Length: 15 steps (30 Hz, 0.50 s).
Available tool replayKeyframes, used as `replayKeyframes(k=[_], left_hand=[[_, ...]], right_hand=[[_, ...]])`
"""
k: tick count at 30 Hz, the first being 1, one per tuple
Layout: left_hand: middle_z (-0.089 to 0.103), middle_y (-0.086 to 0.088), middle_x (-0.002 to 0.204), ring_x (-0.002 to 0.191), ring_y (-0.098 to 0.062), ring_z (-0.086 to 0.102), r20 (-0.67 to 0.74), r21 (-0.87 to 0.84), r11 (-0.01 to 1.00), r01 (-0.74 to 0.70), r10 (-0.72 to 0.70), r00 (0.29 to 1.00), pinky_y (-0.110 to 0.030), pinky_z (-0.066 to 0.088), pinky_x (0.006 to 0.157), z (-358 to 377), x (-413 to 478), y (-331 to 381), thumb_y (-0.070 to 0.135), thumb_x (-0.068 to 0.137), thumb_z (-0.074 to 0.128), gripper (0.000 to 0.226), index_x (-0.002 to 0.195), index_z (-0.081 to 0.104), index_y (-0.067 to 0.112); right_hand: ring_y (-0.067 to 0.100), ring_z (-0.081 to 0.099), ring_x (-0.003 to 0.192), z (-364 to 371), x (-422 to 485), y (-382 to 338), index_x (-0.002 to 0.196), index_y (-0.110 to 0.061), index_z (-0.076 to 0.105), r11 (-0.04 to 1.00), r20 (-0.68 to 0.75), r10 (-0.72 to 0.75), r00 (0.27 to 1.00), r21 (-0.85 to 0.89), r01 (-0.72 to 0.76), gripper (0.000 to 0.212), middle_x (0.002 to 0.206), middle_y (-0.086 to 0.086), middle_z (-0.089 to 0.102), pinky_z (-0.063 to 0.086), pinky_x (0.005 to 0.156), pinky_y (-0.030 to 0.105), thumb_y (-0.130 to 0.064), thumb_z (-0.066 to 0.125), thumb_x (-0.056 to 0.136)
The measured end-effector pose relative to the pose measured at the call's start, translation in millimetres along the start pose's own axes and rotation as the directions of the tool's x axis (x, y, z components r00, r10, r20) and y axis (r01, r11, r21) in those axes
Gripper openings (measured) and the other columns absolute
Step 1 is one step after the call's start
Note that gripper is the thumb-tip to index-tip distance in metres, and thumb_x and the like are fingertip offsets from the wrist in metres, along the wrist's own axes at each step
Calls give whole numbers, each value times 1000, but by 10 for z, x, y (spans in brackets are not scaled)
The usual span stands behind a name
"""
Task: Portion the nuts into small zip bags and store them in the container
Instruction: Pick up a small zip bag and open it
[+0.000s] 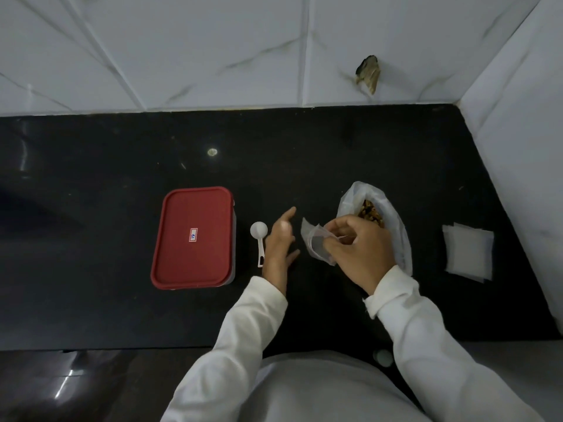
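Note:
A small clear zip bag (313, 242) is pinched at its top edge by my right hand (359, 251), just above the black counter. Behind that hand stands a large clear plastic bag (362, 196) with brown nuts (370, 212) showing in its open mouth. My left hand (278, 242) hovers with fingers spread and empty, a short way left of the small bag. A white plastic scoop (259, 236) lies on the counter right beside my left hand. The container with its red lid (193, 239) closed sits further left.
A stack of flat empty zip bags (467, 249) lies at the right of the black counter (91, 208). White tiled walls close off the back and the right side. The counter's front edge runs near my body.

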<state>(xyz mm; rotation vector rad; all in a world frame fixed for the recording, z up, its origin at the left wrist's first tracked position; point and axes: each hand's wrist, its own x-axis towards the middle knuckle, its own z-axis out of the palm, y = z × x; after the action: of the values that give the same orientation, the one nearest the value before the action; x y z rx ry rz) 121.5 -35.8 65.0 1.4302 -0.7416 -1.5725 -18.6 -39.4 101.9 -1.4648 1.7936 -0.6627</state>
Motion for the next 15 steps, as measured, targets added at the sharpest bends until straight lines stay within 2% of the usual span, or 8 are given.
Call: replayKeyframes(k=[2,4,5,8,11,12,14,15], left_hand=[[63,-8,126,118,-25,61,43,-281,949,143,-136,990,-49,47,104,31,-13,-50,60,97,29,49,134,54,38],[73,-3,111,105,-24,69,96,-387,896,218,-196,976,-49,53,93,61,-28,-119,63,96,27,52,129,57,37],[74,-3,110,102,-25,70,113,-411,881,236,-208,972,-52,54,90,59,-26,-166,63,96,27,53,128,59,36],[72,-7,115,102,-28,71,176,-462,850,252,-191,966,-59,48,93,41,9,-225,61,97,29,52,128,60,33],[71,-11,118,99,-30,71,214,-475,825,306,-230,950,-44,59,71,-52,85,-229,60,97,33,48,129,58,34],[68,-14,122,104,-33,69,221,-461,819,341,-266,938,-42,59,69,-88,109,-217,62,95,36,51,130,58,31],[63,-19,130,118,-38,61,256,-387,829,403,-323,911,-46,56,85,-134,166,-220,69,90,43,66,132,59,20],[64,-17,127,116,-35,62,275,-345,837,425,-343,898,-44,55,88,-145,184,-213,71,89,44,73,132,60,15]], right_hand=[[1,63,77,-18,0,-31,95,-22,69,1000,36,14,999,21,-15,15,85,-12,68,51,63,11,-25,74,81],[0,62,76,2,-6,-64,93,-25,68,999,77,31,997,8,-31,12,83,-14,67,45,57,5,-25,73,81],[0,61,76,20,-9,-78,93,-27,68,999,87,35,996,-6,-35,13,83,-16,66,43,56,5,-25,73,82],[-2,59,78,77,-20,-104,98,-26,68,998,94,43,995,-51,-38,15,85,-18,64,44,63,9,-27,70,82],[0,59,83,112,-11,-120,109,-22,67,993,139,43,989,-114,-27,27,94,-13,65,46,71,13,-29,69,83],[0,59,83,118,-1,-118,112,-21,66,992,163,52,985,-126,-31,31,97,-12,66,45,69,12,-29,70,82],[-2,58,81,136,13,-126,113,-21,65,990,207,74,976,-132,-47,35,97,-13,65,42,62,7,-30,73,80],[-2,58,81,152,22,-130,114,-22,64,989,222,81,972,-135,-52,36,97,-14,65,42,62,7,-30,73,80]])
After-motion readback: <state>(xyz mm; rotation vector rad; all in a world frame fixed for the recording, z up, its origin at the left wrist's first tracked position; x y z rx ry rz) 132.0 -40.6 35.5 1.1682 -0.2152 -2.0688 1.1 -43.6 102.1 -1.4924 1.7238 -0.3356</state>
